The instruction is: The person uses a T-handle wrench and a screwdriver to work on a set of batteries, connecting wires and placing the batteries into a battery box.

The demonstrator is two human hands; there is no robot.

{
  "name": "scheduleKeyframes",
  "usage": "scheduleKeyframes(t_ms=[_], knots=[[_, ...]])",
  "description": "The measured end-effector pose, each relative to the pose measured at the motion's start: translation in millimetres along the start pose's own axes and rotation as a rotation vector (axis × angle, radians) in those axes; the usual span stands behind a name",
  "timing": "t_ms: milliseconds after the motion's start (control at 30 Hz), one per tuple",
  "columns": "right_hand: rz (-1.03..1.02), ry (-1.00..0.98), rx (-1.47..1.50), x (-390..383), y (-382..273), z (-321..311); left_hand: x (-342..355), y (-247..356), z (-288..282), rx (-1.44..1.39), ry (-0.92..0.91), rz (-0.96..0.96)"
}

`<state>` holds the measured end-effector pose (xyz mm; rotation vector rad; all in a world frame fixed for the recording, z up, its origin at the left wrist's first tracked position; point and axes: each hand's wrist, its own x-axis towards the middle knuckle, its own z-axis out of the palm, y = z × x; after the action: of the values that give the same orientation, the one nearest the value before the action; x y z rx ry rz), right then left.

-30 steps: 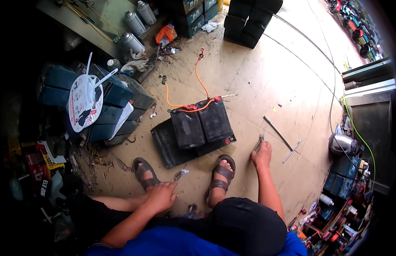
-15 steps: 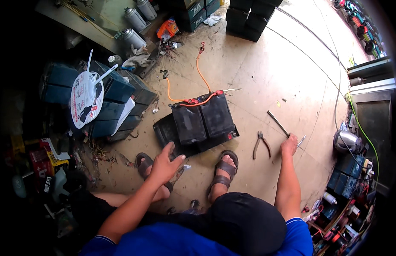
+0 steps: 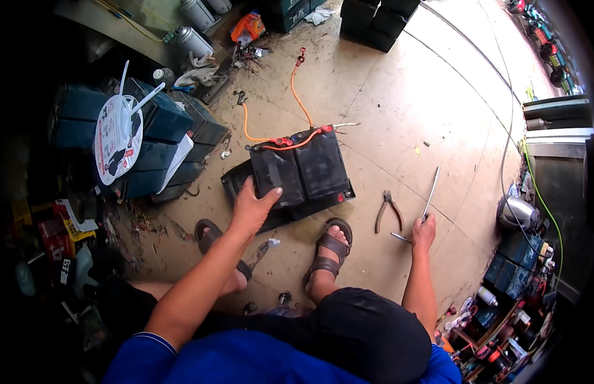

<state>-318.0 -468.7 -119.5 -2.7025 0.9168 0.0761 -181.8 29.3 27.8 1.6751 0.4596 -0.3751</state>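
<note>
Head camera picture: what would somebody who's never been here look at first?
Probably the black batteries on the floor in the middle, with bright orange wires curling from their far edge and the left hand at their near left side. Next, to their right, the long metal tool in the right hand, with pliers lying open beside it.

Open floor is spreading ahead and to the right of the right hand, leaving a wide way there for it and its jutting wrench. Pliers are lying just to its left, blocking a low sweep toward the batteries. Orange wires are crowding their far edge, the right sandal is narrowing the near side, and the left hand is covering the near left corner.
</note>
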Motion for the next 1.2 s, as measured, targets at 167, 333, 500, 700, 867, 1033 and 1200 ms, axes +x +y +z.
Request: scheduleKeyframes(t_ms=[167,333,500,700,867,1033,1200], knots=[[0.38,-0.056,0.724,-19.4,-37.2,-2.8,-7.6,-1.7,3.6,0.307,0.135,0.114],[0.373,-0.092,1.136,-36.3,-116.0,-28.3,-23.8,16.9,17.1,0.509,0.221,0.183],[0.319,-0.173,1.234,-45.8,-156.0,-46.1,-50.3,81.8,24.6,0.988,0.014,0.905],[0.326,-0.208,1.22,-54.4,-180.4,-52.4,-65.0,43.2,47.2,0.986,-0.44,0.857],[0.316,-0.205,1.195,-59.6,-173.8,-50.3,-59.9,39.6,60.0,0.999,-0.393,0.84],[0.327,-0.209,1.176,-61.6,-170.8,-47.1,-62.8,33.0,65.3,1.071,-0.385,0.781],[0.345,-0.218,1.197,-63.8,-174.2,-48.9,-73.4,28.0,61.7,1.138,-0.352,0.707]])
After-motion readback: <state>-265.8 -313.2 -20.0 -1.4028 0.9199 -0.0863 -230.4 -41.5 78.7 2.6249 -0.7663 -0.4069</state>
